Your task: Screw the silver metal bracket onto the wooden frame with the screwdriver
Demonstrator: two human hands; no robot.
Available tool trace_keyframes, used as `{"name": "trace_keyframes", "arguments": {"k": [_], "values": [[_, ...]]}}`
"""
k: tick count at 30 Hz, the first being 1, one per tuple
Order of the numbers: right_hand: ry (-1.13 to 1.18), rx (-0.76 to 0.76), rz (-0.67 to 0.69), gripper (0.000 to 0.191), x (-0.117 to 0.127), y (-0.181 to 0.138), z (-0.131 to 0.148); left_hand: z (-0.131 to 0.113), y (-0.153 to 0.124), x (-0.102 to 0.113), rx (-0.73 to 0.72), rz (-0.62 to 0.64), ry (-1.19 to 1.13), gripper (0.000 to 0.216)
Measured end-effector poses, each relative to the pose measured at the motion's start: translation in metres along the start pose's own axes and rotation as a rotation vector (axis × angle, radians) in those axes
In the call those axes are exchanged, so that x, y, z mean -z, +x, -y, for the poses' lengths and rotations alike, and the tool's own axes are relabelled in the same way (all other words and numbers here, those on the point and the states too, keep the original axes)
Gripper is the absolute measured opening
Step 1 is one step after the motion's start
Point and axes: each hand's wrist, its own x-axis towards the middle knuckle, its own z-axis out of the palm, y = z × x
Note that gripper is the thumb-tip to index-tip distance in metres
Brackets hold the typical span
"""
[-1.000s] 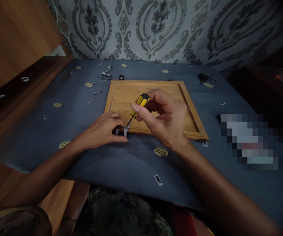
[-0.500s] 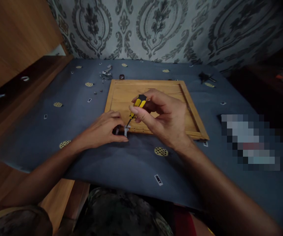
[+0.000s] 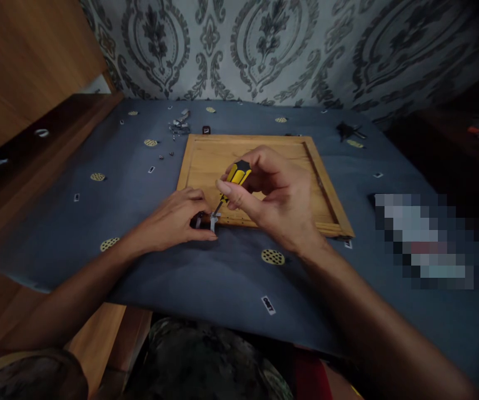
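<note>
A framed wooden panel (image 3: 210, 161) lies flat on a blue-grey patterned cloth (image 3: 206, 278). At the panel's near edge my left hand (image 3: 173, 219) pinches a small metal fitting (image 3: 213, 220) against the wood. My right hand (image 3: 275, 194) grips a yellow and black screwdriver (image 3: 236, 176), tilted, with its tip down on the fitting. The fingers hide most of the handle.
Small metal parts and screws (image 3: 179, 125) lie scattered at the far left of the cloth, a dark tool (image 3: 348, 131) at the far right. A blurred-out object (image 3: 423, 241) lies to the right. A wooden cabinet (image 3: 18, 61) stands on the left, a patterned wall behind.
My right hand has shifted slightly around the screwdriver handle, which rocked a little while its tip stayed on the fitting. My left hand has not moved.
</note>
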Motion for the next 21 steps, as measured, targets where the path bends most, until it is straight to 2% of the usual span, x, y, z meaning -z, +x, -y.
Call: {"name": "trace_keyframes", "arguments": {"k": [5, 7, 10, 16, 18, 21], "values": [[0.021, 0.013, 0.089, 0.035, 0.003, 0.003, 0.002, 0.0, -0.001, 0.0, -0.009, -0.003, -0.017, 0.024], [0.0, 0.023, 0.084, 0.035, 0.003, 0.003, 0.001, -0.001, -0.001, 0.0, 0.001, 0.001, -0.013, 0.026], [-0.046, 0.059, -0.003, 0.041, 0.001, 0.001, 0.0, -0.001, 0.0, -0.001, 0.009, 0.01, 0.007, 0.027], [-0.146, 0.127, -0.277, 0.042, -0.002, -0.003, 0.012, 0.0, -0.001, 0.0, 0.009, 0.006, 0.025, 0.031], [-0.144, 0.118, -0.302, 0.044, -0.001, -0.002, 0.014, 0.0, -0.001, 0.001, 0.006, 0.005, 0.014, 0.03], [-0.143, 0.119, -0.244, 0.044, 0.0, -0.001, 0.01, 0.0, -0.001, 0.001, -0.002, -0.002, 0.005, 0.029]]}}
